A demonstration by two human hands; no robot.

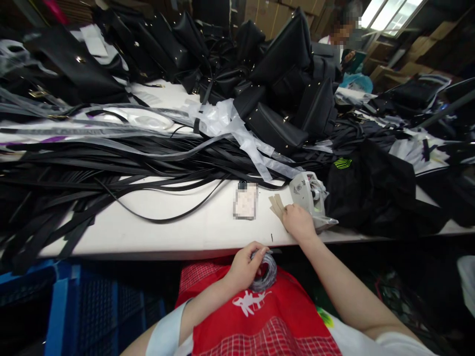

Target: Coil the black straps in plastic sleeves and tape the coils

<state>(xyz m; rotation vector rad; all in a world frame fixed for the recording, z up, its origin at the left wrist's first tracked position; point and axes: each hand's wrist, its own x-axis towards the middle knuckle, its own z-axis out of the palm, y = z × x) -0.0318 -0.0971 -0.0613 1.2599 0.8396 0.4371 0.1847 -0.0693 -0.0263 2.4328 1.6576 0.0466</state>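
Note:
My left hand point(247, 264) is closed around a coiled grey strap roll point(265, 272), held over my lap just below the white table's point(178, 225) front edge. On the table, my right hand point(298, 221) rests with its fingers pinched on small tan paper tags point(276, 205). Right beside that hand lies a clear plastic bag point(309, 195) with small items inside. A blurred card point(245, 200) lies on the table left of the tags.
A big heap of long black straps point(92, 163) covers the table's left and middle. Black handbags point(282, 74) pile up at the back, with clear plastic wrap point(230, 121) among them. Dark fabric point(374, 193) lies right. A blue crate point(74, 306) stands below left. Another person point(341, 37) sits far back.

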